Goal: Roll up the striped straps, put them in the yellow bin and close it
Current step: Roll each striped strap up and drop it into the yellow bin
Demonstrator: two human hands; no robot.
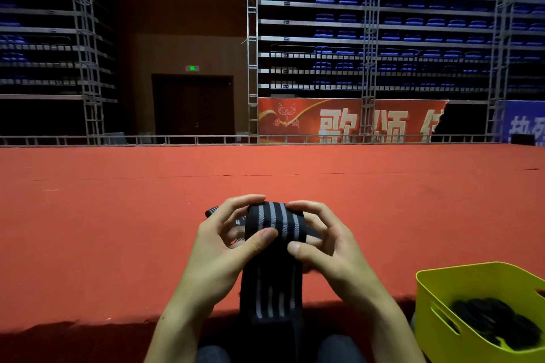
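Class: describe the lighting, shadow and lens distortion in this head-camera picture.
Head view: hands and striped strap brightly lit; stands behind dim; dark shadow along the near edge of the red carpet; wide-angle lens bows the trusses at the edges; yellow bin cropped at the corner.

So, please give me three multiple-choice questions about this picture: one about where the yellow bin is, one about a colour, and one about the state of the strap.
1. Where is the yellow bin?
A. Lower right, beside the person
B. Far left on the carpet
C. On the bleachers

2. What colour is the carpet?
A. Blue
B. Red
C. Grey

3. What is the state of the striped strap?
A. Fully rolled inside the bin
B. Lying flat, untouched
C. Partly rolled, its tail hanging loose

Answers: 1 A, it sits at the lower right corner with dark rolls inside. 2 B, the stage surface is red. 3 C, the left hand and right hand grip the roll while the rest hangs toward the lap.
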